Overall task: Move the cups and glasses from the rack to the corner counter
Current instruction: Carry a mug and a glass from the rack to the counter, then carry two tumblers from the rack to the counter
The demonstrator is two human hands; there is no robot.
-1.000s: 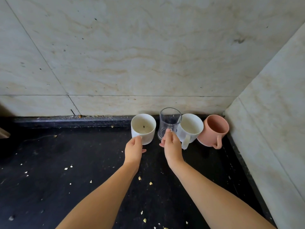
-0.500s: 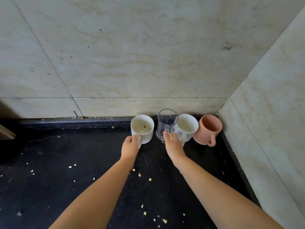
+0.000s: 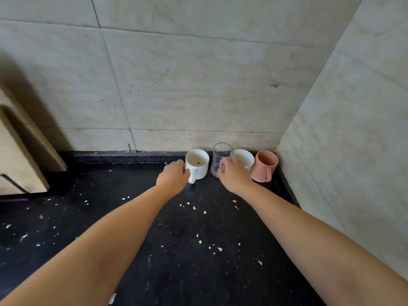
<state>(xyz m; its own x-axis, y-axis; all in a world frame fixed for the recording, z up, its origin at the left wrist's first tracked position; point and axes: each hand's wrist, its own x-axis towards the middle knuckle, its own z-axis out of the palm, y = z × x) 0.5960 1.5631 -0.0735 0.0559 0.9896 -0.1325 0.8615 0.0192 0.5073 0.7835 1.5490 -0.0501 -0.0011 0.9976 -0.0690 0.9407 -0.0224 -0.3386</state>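
Four vessels stand in a row against the back wall in the counter corner. From left to right they are a white mug (image 3: pixel 197 163), a clear glass (image 3: pixel 221 155), a second white mug (image 3: pixel 245 157) and a pink mug (image 3: pixel 265 164). My left hand (image 3: pixel 173 177) rests loosely curled against the left side of the first white mug, and the mug's handle shows free beside my fingers. My right hand (image 3: pixel 234 174) has its fingertips on the lower right of the glass and hides part of the second white mug.
The black counter (image 3: pixel 198 250) is strewn with pale crumbs. Marble walls meet right behind the pink mug. A beige cabinet edge (image 3: pixel 19 155) juts in at the left.
My left hand has slipped off the white mug's handle to its side. The view has pulled back and tilted up. The glass and mugs stay in their row.
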